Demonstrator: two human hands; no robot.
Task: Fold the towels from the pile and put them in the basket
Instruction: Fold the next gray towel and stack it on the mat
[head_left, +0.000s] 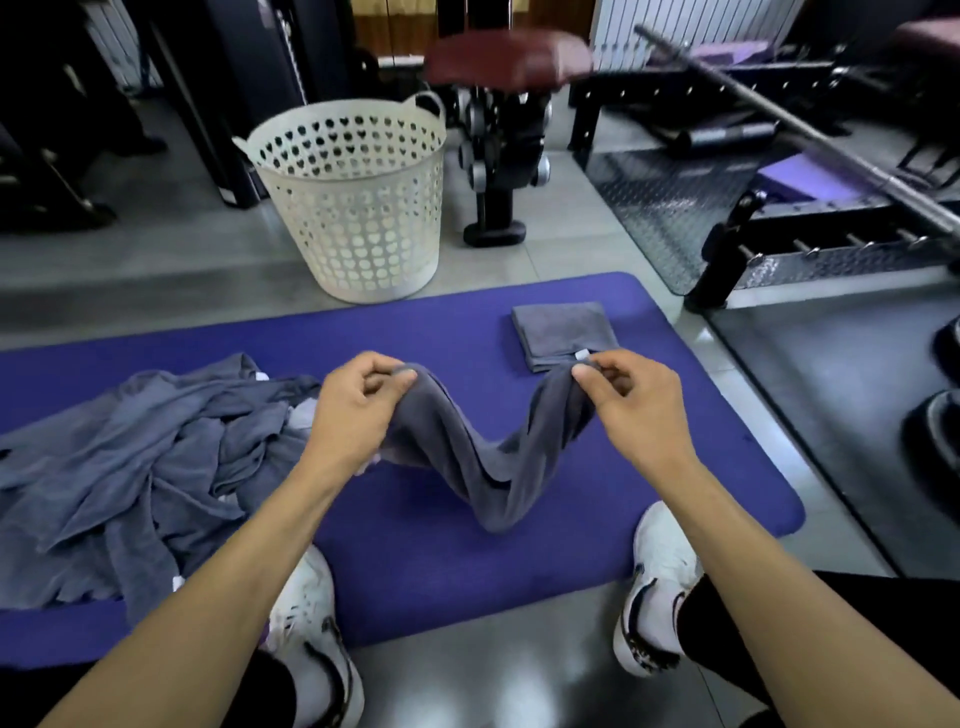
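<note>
Grey towel (483, 467), held above the purple mat (415, 332): one corner is pinched by the left hand (358, 405), the other by the right hand (631, 402), fingers clamped, middle sagging. Unfolded pile (130, 467) at left; folded towel (563, 332) near the white basket (358, 208).

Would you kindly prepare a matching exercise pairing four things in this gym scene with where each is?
Things:
1. basket
2. folded towel
3. towel pile
4. held towel

Places:
A. heaped on the mat's left side
B. sagging between both hands
C. on the floor beyond the mat
D. flat on the mat's far right

Pairs: 1-C, 2-D, 3-A, 4-B
</note>
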